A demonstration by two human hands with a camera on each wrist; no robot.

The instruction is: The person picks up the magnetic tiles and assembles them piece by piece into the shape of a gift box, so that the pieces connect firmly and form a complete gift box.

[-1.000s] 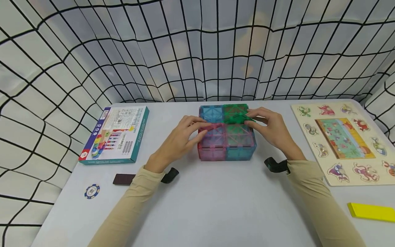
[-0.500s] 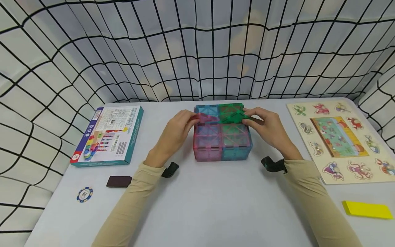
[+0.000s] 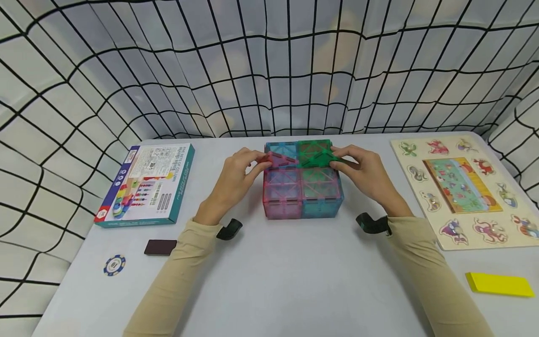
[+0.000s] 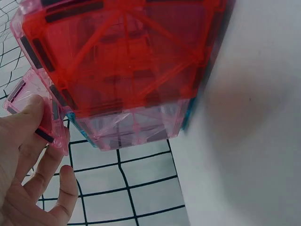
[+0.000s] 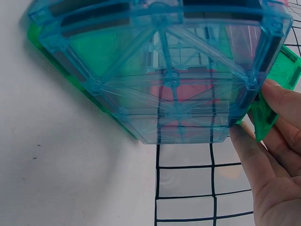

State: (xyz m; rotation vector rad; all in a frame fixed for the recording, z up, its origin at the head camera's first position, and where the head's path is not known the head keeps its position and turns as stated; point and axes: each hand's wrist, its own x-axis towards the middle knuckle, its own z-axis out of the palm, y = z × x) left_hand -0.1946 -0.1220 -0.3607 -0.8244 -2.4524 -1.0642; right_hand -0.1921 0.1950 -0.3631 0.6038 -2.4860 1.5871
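A low box of see-through magnetic tiles [image 3: 303, 208] stands at the table's far middle, with pink, blue and green panels. Over its back left part, my left hand [image 3: 236, 182] pinches a small pink magnetic tile [image 3: 281, 160] between thumb and fingers. That pink tile [image 4: 30, 92] leans against the box's edge in the left wrist view. On the other side, my right hand [image 3: 365, 175] pinches a green magnetic tile [image 3: 320, 158] above the back right part. In the right wrist view the green tile [image 5: 284, 70] sits tilted beside the blue wall, partly behind the thumb.
At the left lies a boxed toy [image 3: 145, 185], with a dark brown block [image 3: 160, 247] and a poker chip [image 3: 114, 265] nearer. To the right are a wooden animal puzzle board [image 3: 429, 229] and a yellow block [image 3: 499, 284]. Black netting [image 3: 269, 75] rises behind the table.
My left hand has drawn back leftward from the box top, and the pink tile now stands tilted in its pinch. The right hand keeps the green tile nearly in place. The view has shifted slightly.
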